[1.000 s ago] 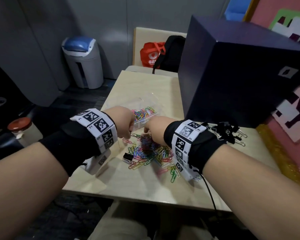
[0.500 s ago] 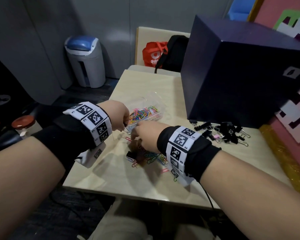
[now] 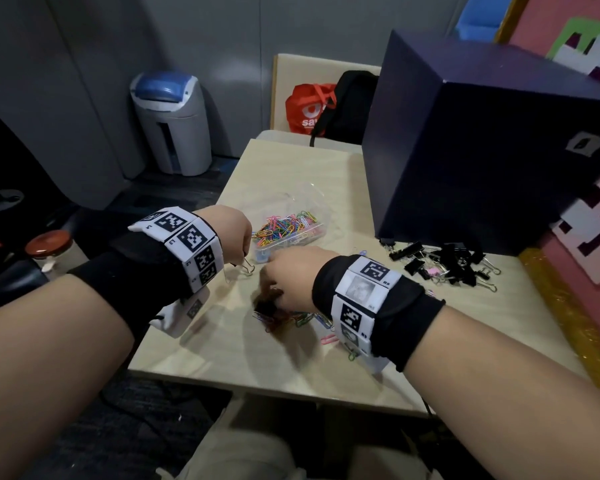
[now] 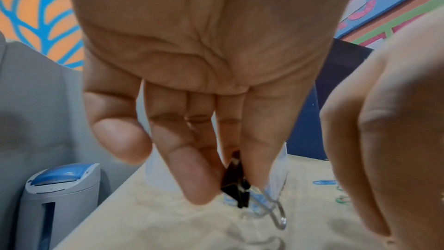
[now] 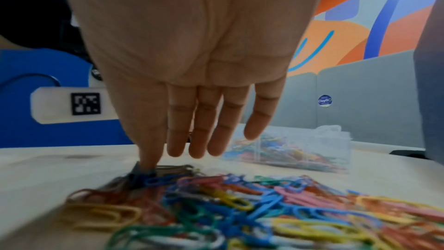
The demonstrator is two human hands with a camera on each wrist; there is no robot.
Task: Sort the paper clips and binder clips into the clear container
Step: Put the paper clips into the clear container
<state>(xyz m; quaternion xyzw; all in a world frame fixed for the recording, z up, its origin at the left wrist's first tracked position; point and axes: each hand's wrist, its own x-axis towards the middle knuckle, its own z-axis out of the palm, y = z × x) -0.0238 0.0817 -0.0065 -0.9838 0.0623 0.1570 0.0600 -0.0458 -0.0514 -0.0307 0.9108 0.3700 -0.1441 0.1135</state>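
A grey partition wall [image 3: 84,81] stands behind the pale wooden surface [image 3: 291,358]; left of the surface, a grey blue-lidded bin [image 3: 170,123] on dark floor [image 3: 94,438].

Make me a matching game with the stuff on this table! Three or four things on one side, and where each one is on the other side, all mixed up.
Things:
1. black binder clip
2. loose paper clips
3. binder clip pile
4. clear container

Places:
A. on the table beside the dark blue box
B. pinched in the left hand
C. under the right hand
D. beyond both hands, holding paper clips

Pairs: 1-B, 2-C, 3-A, 4-D
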